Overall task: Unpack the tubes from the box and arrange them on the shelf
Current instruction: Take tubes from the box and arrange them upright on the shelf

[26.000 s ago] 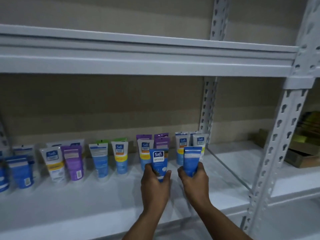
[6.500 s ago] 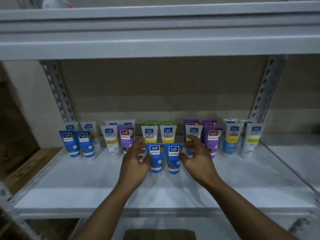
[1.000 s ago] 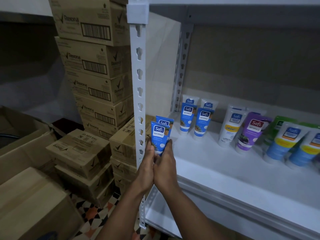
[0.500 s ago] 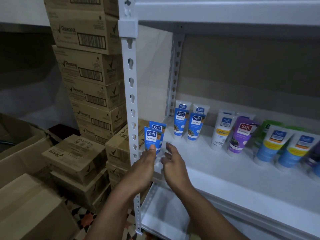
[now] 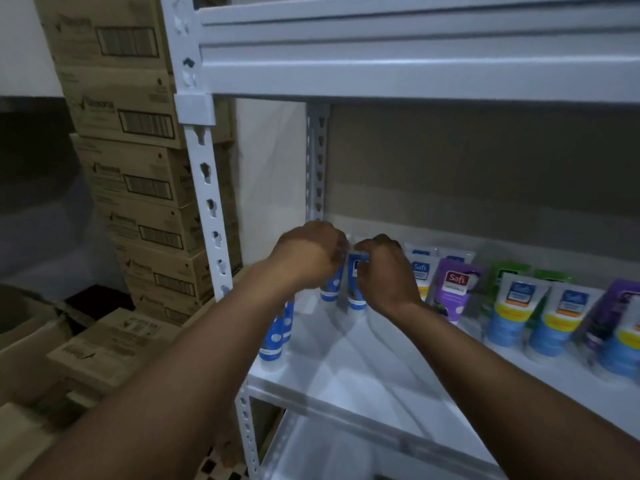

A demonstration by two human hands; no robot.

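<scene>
Since they stand upended, blue tubes (image 5: 356,296) probably tip easily.
Left hand (image 5: 308,263), right hand (image 5: 386,273): each grip pinches a tube top (light, squashy).

I can read "Safi" on the purple tube (image 5: 453,289) and on the white tube (image 5: 419,271) left of it; the cartons (image 5: 138,181) show barcodes, their brand blurred.
</scene>
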